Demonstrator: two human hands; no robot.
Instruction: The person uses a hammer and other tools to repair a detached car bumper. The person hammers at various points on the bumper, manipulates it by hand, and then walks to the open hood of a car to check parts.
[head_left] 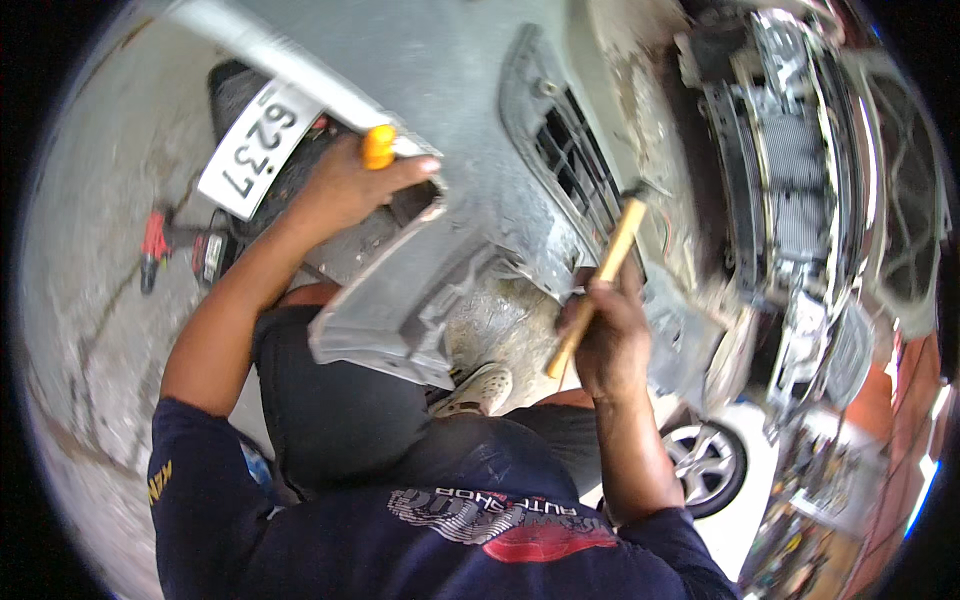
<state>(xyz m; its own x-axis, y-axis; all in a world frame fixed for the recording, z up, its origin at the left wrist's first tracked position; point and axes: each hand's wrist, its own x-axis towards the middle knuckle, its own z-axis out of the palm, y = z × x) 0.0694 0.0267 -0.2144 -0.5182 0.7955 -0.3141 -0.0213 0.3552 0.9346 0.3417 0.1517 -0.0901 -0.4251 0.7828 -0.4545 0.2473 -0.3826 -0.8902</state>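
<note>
My left hand (345, 185) is closed around a tool with a yellow-orange handle (379, 147), its thumb stretched along the edge of a grey car bumper (390, 310). The tool's lower end is hidden by the hand and the bumper. In my right hand (612, 335) is a hammer (622, 235), gripped by its light wooden handle and tilted, with the dark head up and away from me. A slatted black grille (575, 140) sits in the bumper just beyond the hammer. Part of the bumper rests across my left thigh.
A red and black cordless drill (180, 248) lies on the concrete floor at left, near a white licence plate (262, 150). At right stands a car's stripped front end with its radiator (798, 190). A wheel (705, 465) and scattered tools (825, 480) are at the lower right.
</note>
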